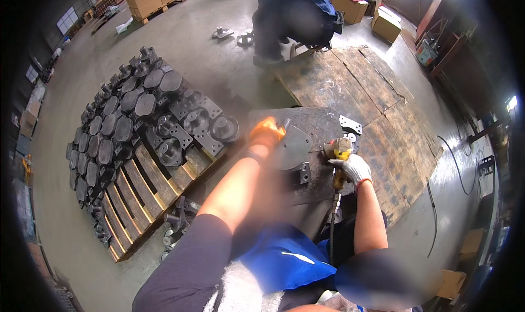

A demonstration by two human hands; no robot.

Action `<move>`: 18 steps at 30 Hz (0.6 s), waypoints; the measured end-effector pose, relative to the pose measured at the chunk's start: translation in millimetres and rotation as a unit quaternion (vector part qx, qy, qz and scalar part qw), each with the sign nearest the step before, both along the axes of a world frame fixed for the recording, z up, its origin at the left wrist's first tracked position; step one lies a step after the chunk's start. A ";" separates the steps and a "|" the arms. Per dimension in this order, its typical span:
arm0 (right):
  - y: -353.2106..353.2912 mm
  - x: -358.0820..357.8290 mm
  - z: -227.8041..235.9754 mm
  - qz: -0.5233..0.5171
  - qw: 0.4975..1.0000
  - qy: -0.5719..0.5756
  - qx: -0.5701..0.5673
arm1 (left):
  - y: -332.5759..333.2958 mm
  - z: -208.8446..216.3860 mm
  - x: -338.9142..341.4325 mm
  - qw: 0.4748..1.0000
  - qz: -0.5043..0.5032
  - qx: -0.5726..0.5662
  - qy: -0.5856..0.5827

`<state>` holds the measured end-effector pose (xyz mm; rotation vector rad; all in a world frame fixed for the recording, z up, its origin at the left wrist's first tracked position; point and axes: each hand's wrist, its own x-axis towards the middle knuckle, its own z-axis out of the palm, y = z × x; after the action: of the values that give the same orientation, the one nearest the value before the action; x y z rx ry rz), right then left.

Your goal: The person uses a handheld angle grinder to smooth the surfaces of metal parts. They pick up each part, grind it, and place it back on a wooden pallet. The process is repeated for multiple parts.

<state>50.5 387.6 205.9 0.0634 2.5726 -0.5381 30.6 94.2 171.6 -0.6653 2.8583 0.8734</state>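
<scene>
My left hand [268, 130], in an orange glove, is closed at the far left edge of a dark, rounded metal plate part [296, 149], fingers curled by a short dark peg. In a white glove, my right hand [354, 168] wraps the grip of a yellow air impact wrench [340, 147]; its hose runs down toward my lap. Just beyond the wrench lies a bright metal plate with holes [350, 125] and a round wheel-like piece, partly hidden by the tool. A small dark block with holes [305, 172] sits at the rounded plate's near side.
On the left, a wooden pallet [143, 187] carries stacked dark caster-like metal parts [131, 101]. A wooden platform [377, 126] spreads to the right. Another person [295, 22] bends over ahead. Cardboard boxes [387, 23] stand beyond, and a cable [459, 170] lies on the floor at right.
</scene>
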 end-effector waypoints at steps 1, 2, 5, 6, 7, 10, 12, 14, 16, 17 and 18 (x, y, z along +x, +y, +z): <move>-1.7 0.5 2.4 0.000 1.000 -0.004 0.003 | 0.3 -0.8 1.6 1.000 0.008 -0.005 0.006; -4.7 2.0 4.8 -0.001 1.000 -0.007 0.006 | 0.0 -2.7 3.5 1.000 0.016 -0.009 0.011; -12.0 6.7 15.8 -0.012 0.999 -0.026 0.018 | 2.5 5.8 5.0 0.999 0.032 -0.016 -0.026; -11.0 9.6 17.2 -0.021 0.999 -0.034 0.008 | 4.5 8.5 6.1 0.998 0.035 -0.017 -0.047; -10.3 9.7 18.5 -0.028 0.999 -0.039 -0.002 | 5.3 7.2 7.1 0.998 0.039 -0.023 -0.042; -1.7 10.6 7.9 -0.050 0.998 -0.007 -0.046 | 12.4 -4.5 2.7 0.998 0.052 -0.041 -0.016; 9.2 6.6 -4.5 -0.077 0.993 0.002 -0.091 | 10.4 -12.5 1.0 0.999 0.031 -0.025 0.021; 5.8 5.5 -0.7 -0.091 0.991 -0.012 -0.095 | 8.2 -11.4 3.1 0.998 0.025 -0.016 0.049; -2.6 7.2 6.9 -0.082 0.992 -0.005 -0.090 | 1.6 -15.4 5.6 0.999 0.003 0.006 0.038; 0.8 3.4 -3.4 -0.072 0.994 0.015 -0.078 | 0.1 -17.2 3.7 0.999 -0.010 0.017 0.036; 6.2 1.3 -12.1 -0.047 0.994 0.042 -0.088 | 0.0 -19.5 2.0 0.998 -0.010 0.026 0.048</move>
<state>51.8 393.8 193.8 0.1023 2.6016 -0.8171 32.6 94.2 152.1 -0.6046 2.9085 0.9992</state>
